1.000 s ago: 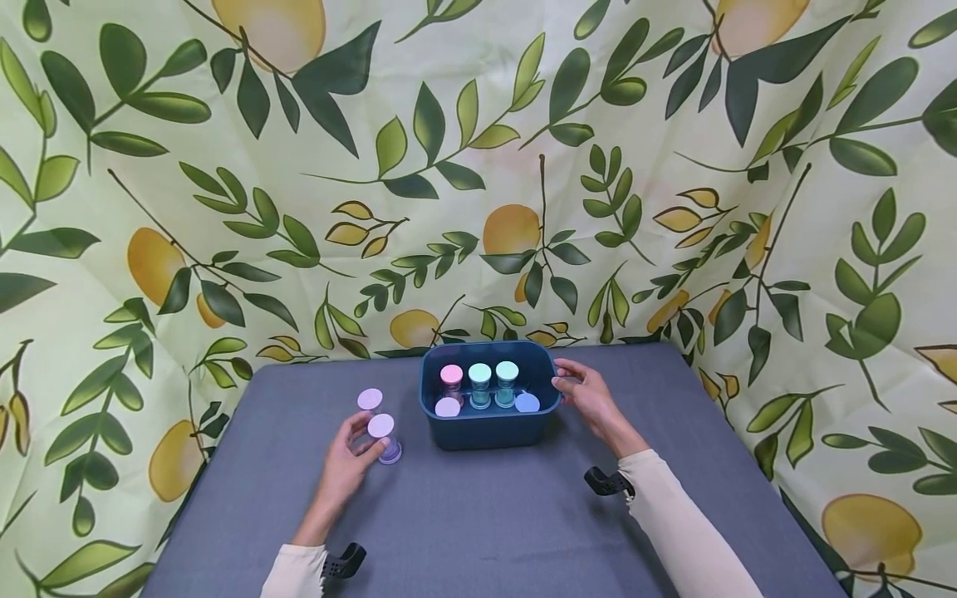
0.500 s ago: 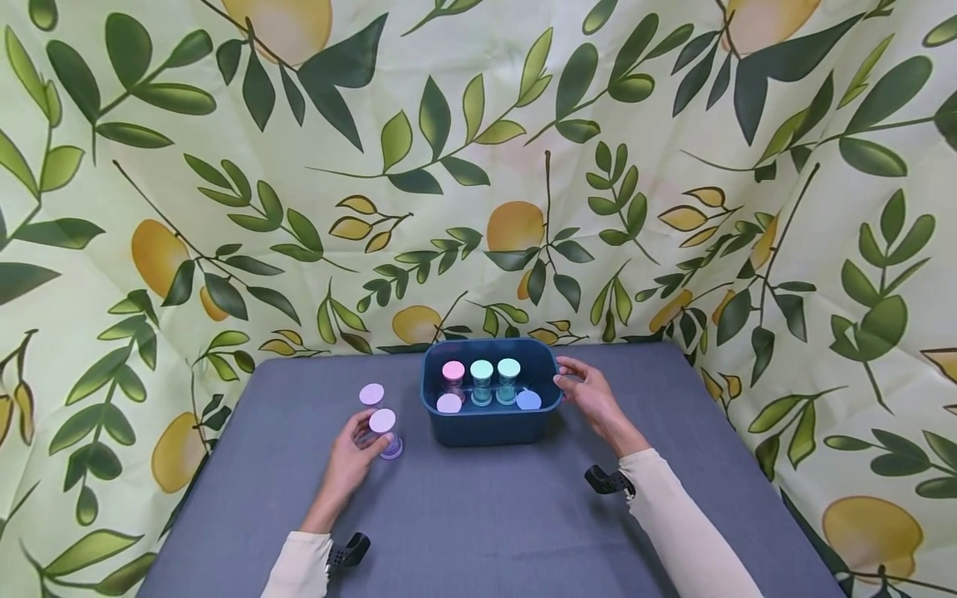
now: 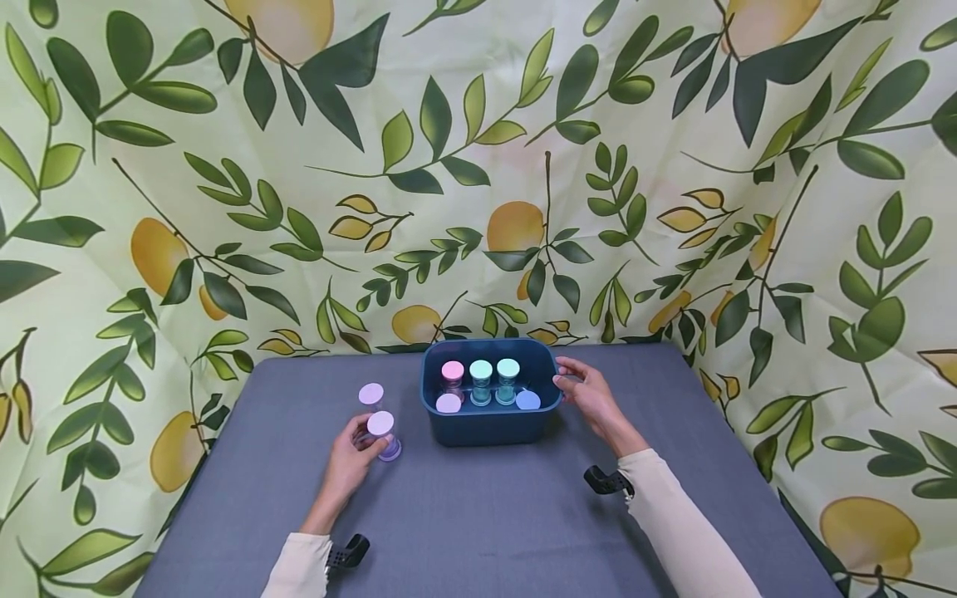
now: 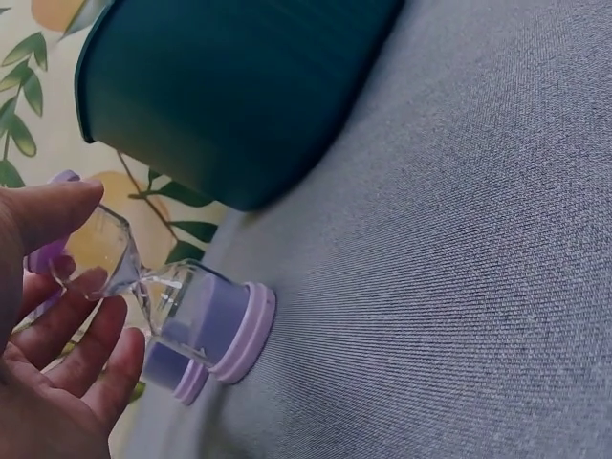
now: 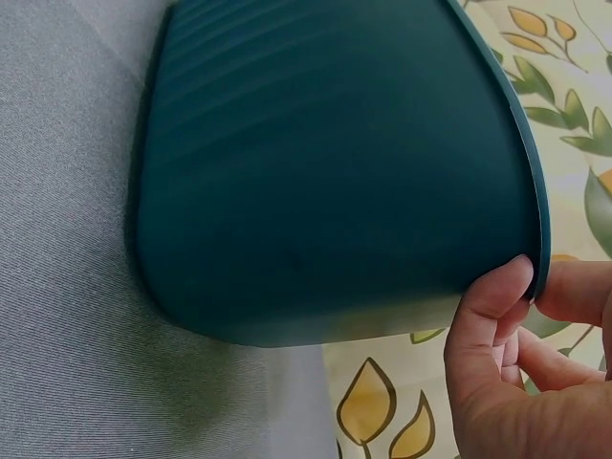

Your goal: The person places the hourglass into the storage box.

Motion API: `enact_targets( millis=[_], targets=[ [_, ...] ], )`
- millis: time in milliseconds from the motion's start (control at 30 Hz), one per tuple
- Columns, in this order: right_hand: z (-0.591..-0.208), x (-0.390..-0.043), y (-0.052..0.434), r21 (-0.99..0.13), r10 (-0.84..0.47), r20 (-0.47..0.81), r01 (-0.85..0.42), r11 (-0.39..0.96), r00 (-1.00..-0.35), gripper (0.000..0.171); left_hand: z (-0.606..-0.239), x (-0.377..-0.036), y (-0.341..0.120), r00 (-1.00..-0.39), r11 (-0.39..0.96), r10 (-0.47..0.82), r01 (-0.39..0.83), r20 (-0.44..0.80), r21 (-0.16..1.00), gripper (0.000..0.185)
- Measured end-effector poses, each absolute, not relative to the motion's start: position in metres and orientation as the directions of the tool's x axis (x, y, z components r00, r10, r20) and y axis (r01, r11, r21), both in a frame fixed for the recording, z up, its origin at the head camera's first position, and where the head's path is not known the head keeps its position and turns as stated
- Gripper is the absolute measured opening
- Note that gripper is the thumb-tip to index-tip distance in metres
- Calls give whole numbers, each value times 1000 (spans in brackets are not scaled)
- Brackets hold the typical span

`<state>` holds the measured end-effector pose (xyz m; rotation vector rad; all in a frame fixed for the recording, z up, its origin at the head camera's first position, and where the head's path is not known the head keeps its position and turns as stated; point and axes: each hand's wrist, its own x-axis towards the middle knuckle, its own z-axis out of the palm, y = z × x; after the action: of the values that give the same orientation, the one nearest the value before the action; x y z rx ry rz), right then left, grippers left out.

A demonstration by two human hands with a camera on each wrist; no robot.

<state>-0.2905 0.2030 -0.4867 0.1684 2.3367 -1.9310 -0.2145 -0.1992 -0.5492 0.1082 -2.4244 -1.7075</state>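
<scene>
Hourglass (image 3: 383, 434) gripped by left hand (image 3: 348, 465); right hand (image 3: 591, 397) pinches bin (image 3: 489, 428).

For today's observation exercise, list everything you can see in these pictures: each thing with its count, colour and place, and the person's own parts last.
Bin: one, dark teal, on the table's far middle.
Hourglasses in bin: five; pink, two mint-capped at back, lilac and blue in front.
Held hourglass: one, lilac caps, standing left of the bin.
Other hourglass: one, lilac cap, just behind it.
Table: one, grey cloth.
Backdrop: lemon-and-leaf print, behind and at both sides.
Left hand: fingers grip the held hourglass.
Right hand: pinches the bin's right rim.
</scene>
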Motion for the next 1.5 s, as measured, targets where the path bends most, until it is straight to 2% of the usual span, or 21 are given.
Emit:
enact_targets(
  millis=[200, 633, 967, 1500],
  targets=[
    [-487, -290, 203, -970, 17, -152, 152, 191, -988, 45, -543, -209, -199, -978, 369, -162, 66, 134, 927, 48],
    [-484, -289, 203, -971, 8, -159, 158, 182, -987, 46, -511, -197, -199, -973, 325, -176, 85, 149, 942, 47],
    [-485, -290, 204, -970, 2, -165, 163, 183, -986, 48, -483, -190, -199, -973, 391, -155, 96, 169, 915, 49],
    [-485, -290, 203, -969, 15, -156, 156, 193, -988, 46, -442, -200, -202, -946, 430, -73, 257, 316, 865, 47]
  ],
)
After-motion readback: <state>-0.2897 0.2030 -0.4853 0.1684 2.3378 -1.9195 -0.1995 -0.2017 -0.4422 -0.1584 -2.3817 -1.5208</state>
